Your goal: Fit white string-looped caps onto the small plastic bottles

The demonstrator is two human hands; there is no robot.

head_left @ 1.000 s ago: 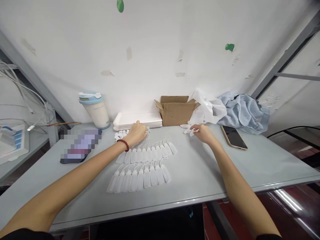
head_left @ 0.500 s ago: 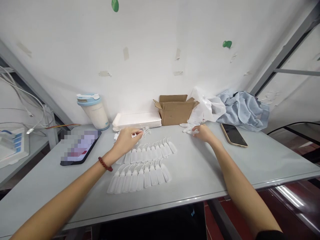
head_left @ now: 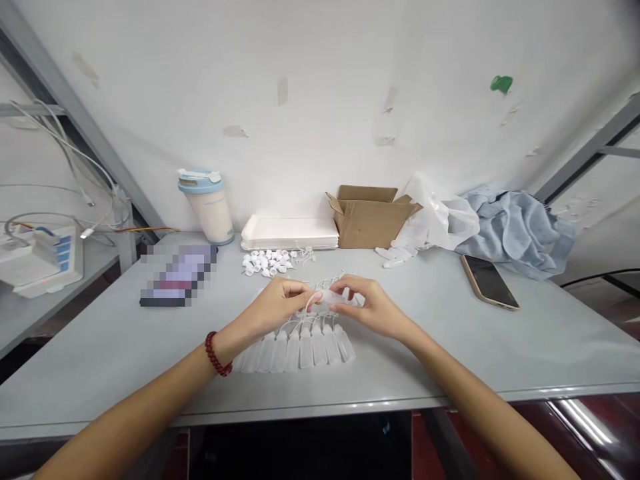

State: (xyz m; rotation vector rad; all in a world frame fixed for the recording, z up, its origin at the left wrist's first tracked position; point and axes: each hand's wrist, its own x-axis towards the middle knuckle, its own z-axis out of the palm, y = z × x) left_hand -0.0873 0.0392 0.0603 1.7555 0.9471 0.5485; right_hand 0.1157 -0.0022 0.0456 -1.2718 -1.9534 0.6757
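Over the middle of the table my left hand [head_left: 280, 305] pinches the end of a white loop of cord [head_left: 309, 304]. My right hand [head_left: 374, 307] grips a small translucent plastic bottle [head_left: 327, 297], its fingers closed around the body. The two hands nearly meet, with the bottle's end at the left fingertips. Below them lies a row of similar translucent bottles [head_left: 293, 350] with cord loops; a second row behind is mostly hidden by the hands. Further back are a pile of small white caps [head_left: 265, 262] and a few loose white cords [head_left: 304, 255].
Behind stand a cup [head_left: 207, 210], stacked white trays [head_left: 293, 233] and an open cardboard box [head_left: 373, 223]. Loose translucent bottles [head_left: 396, 255] lie before a plastic bag [head_left: 440, 223]. Blue cloth [head_left: 520, 230] and a phone [head_left: 490, 281] are right; another phone [head_left: 183, 273] is left.
My right hand has left the loose bottles near the bag and come left to the middle with one bottle. My left hand has moved right and nearer, away from the caps and cords.
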